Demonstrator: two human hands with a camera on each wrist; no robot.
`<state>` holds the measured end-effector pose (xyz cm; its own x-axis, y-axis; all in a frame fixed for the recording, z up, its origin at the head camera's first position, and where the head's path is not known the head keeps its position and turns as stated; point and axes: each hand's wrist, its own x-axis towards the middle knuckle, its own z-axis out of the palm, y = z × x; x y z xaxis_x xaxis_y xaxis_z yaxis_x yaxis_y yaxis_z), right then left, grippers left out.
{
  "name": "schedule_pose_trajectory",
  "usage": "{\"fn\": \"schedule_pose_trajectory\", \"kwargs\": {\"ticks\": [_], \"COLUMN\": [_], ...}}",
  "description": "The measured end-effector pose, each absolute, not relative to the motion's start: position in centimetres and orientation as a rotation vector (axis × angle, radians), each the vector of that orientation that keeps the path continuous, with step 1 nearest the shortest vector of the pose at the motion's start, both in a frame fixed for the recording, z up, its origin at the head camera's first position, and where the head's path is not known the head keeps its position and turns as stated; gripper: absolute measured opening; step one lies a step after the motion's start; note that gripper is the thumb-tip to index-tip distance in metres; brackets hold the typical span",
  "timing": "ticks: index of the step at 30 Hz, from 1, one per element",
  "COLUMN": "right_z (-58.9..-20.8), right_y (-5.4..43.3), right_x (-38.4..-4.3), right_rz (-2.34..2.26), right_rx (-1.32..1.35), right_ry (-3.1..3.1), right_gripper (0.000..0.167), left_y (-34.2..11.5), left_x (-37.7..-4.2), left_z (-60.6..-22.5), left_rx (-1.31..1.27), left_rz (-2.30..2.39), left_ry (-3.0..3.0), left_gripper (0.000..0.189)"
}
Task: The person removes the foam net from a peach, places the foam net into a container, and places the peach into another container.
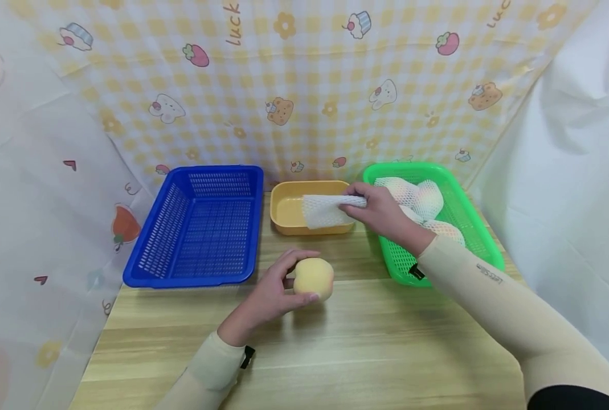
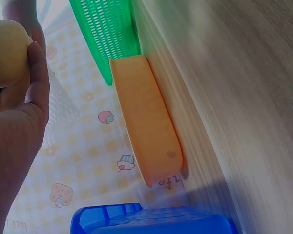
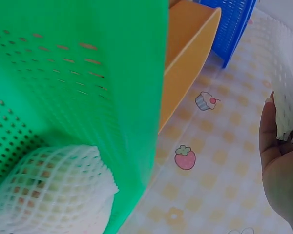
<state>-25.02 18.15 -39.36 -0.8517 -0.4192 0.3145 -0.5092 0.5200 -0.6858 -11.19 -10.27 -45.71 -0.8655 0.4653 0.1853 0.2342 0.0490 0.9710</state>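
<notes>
A yellow peach with a faint pink side (image 1: 314,279) is gripped by my left hand (image 1: 268,290), thumb on the near side and fingers on the far side, above the wooden table. My right hand (image 1: 383,213) pinches one end of a white foam net sleeve (image 1: 325,210), which hangs flat over the yellow-orange tray (image 1: 285,208). Beneath my right forearm is the green basket (image 1: 468,222), with several fruits in white foam nets (image 1: 428,200) inside. The right wrist view shows one netted fruit (image 3: 58,187) close up against the basket wall.
On the left stands a blue perforated basket (image 1: 214,239), just beside the yellow-orange tray. A checked cloth (image 1: 304,74) with printed cartoons hangs behind the containers. White sheets (image 1: 581,154) flank both sides of the wooden table (image 1: 376,353).
</notes>
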Motion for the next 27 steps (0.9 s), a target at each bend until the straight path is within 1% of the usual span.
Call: {"fn": "schedule_pose_trajectory", "kwargs": {"ticks": [8,13,18,27], "right_z": [-38.9,-38.1,-37.8,-37.5], "right_y": [16.5,16.2,15.9,15.2], "right_x": [-26.5,-27.2,-28.6,-30.2], "right_rz": [1.226,1.254,1.276,1.258], "right_rx": [0.865,0.81,0.749,0.734], "right_ry": [-2.669,-2.67,-2.689,-2.676], "right_gripper": [0.012,0.014,0.018,0.016], "left_y": [-10.4,-10.4,-10.4,-10.3], "left_x": [-11.1,-11.1,-11.2,-11.1], "left_z": [-45.6,-45.7,-45.6,-45.2], "left_rx": [0.708,0.719,0.701,0.704], "left_rz": [1.912,1.911,1.902,1.906], "left_ry": [2.149,2.154,2.162,2.157], "left_gripper": [0.07,0.069,0.07,0.07]}}
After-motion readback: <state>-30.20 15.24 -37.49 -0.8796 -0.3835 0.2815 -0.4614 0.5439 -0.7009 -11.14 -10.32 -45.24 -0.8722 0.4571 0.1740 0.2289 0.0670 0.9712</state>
